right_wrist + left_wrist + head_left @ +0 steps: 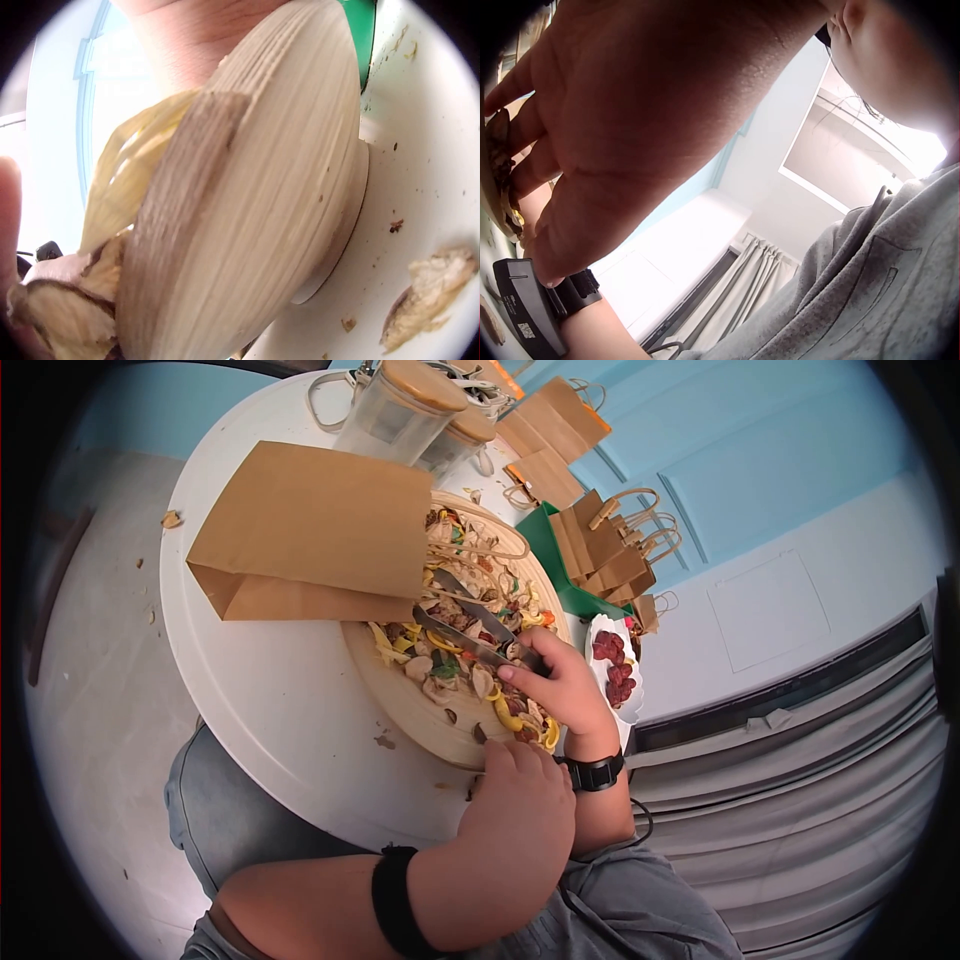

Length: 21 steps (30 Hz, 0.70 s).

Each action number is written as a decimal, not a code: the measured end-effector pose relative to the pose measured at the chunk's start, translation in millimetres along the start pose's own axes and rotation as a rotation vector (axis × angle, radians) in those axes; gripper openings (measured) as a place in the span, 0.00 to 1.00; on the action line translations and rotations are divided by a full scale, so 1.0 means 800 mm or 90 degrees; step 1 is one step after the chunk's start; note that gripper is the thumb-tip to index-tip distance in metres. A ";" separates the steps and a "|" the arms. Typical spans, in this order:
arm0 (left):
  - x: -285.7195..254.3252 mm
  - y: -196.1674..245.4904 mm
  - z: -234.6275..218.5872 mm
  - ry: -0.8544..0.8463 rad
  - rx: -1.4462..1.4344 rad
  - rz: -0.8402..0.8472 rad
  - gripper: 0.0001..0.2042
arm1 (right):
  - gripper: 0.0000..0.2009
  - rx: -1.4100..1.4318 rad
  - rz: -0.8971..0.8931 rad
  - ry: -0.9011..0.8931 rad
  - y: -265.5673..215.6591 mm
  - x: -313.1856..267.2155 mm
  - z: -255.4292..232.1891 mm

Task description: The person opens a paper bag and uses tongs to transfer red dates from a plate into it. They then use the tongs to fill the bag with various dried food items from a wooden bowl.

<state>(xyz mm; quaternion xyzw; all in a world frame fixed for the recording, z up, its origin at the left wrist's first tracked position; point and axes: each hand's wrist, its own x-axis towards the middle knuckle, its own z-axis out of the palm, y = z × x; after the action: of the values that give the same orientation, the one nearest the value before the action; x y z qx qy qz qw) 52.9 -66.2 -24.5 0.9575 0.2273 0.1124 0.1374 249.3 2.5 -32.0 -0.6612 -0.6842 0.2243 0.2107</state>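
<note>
A round wooden bowl [395, 695] holds a mix of dried mushroom slices and yellow, green and red pieces [470, 630]. My right hand [565, 685] grips metal tongs [465, 643] over the mix, thumb on one arm, the tong arms spread apart. A brown paper bag [320, 530] lies on its side, its mouth and rope handle over the bowl's far part. The left hand [520, 790] rests at the near rim, fingers extended over it, as the left wrist view shows. In the right wrist view, the bowl's wooden side [277, 180] fills the middle, with mushroom slices [71, 315] beside it.
Clear jars with wooden lids [400, 415] stand at the table's far end. A green bin [550, 560] with paper bags [600, 545] is behind the bowl. A white dish [630, 710] carries dark red pieces. Crumbs and a loose dried piece [431, 296] lie on the white table [290, 710].
</note>
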 end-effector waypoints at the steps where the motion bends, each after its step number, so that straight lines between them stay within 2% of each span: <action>1: 0.000 0.001 0.001 0.006 0.003 -0.007 0.19 | 0.15 -0.012 0.001 -0.001 -0.002 0.000 0.000; 6: -0.001 0.001 0.001 0.018 -0.004 -0.024 0.19 | 0.13 -0.020 -0.005 -0.002 0.005 0.001 0.001; 11: -0.002 -0.003 -0.008 -0.030 0.009 0.023 0.20 | 0.15 0.021 -0.007 0.006 0.007 0.001 0.002; 21: -0.001 -0.002 -0.001 -0.001 0.008 0.006 0.20 | 0.15 0.007 -0.005 0.000 0.004 0.000 0.001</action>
<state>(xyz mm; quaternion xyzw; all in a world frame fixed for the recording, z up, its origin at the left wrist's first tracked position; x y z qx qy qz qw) 51.2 -64.9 -24.0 0.9595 0.2232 0.1110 0.1313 251.5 2.9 -34.7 -0.6575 -0.6854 0.2273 0.2150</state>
